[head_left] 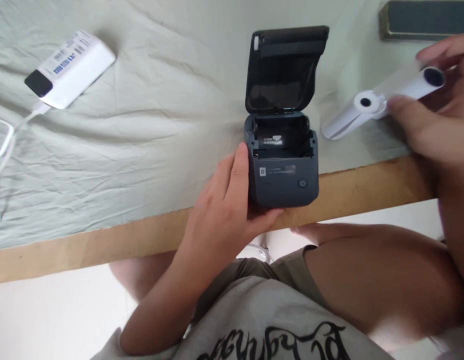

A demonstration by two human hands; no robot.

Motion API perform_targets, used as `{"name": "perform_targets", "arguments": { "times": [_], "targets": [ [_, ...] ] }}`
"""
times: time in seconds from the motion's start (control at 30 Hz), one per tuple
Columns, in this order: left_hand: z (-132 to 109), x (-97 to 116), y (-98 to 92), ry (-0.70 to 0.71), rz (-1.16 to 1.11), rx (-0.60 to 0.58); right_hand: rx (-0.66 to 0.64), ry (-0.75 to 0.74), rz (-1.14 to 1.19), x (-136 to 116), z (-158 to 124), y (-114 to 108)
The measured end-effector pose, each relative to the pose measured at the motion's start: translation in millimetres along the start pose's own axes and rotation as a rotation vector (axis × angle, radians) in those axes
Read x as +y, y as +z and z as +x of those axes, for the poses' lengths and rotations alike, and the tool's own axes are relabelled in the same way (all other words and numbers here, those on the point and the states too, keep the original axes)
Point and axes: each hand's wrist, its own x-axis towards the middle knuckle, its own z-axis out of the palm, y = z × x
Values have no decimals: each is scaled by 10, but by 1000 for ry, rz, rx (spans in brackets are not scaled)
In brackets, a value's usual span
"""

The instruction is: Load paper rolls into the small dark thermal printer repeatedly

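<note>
**Printer open, paper roll in hand**

The left hand (224, 197) steadies the dark printer (282, 187) at the table's wooden edge (142, 232), fingers along its side. The right hand (438, 120) closes thumb and fingers around one paper roll (414, 91); a second roll (345, 117) sits just beside. Best keep the printer level, lid (280, 70) up, paper tightly wound.

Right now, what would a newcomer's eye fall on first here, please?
Probably the dark grey boxy device near the centre, black lid raised, held by the left hand. Next come two white paper rolls to the right, one held in the right hand. A white rectangular block with a white cable lies at upper left.
</note>
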Motion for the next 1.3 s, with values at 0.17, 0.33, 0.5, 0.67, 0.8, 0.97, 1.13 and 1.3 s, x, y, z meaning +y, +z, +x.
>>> {"name": "perform_targets", "arguments": {
  "times": [0.17,0.33,0.5,0.67,0.8,0.97,1.13,1.3],
  "targets": [
    [1,-19,18,13,-7,17,-86,-43,-82,6,-19,-9],
    [-12,-23,12,0,-3,6,10,-133,128,8,-19,23],
    [-16,-16,5,13,-2,3,-72,17,17,3,-12,28],
    [5,-10,7,-9,-3,-3,-38,-65,195,39,22,15],
    [1,-15,4,-15,-3,0,-119,64,17,-45,-4,-21],
    [-3,-13,10,-20,0,5,-130,-46,375,-81,-35,-5],
    [-2,-5,9,0,-4,4,-162,-29,200,-80,-50,-45],
    [1,-4,5,-15,0,7,-191,8,-12,-189,-44,-65]
  ]
}}
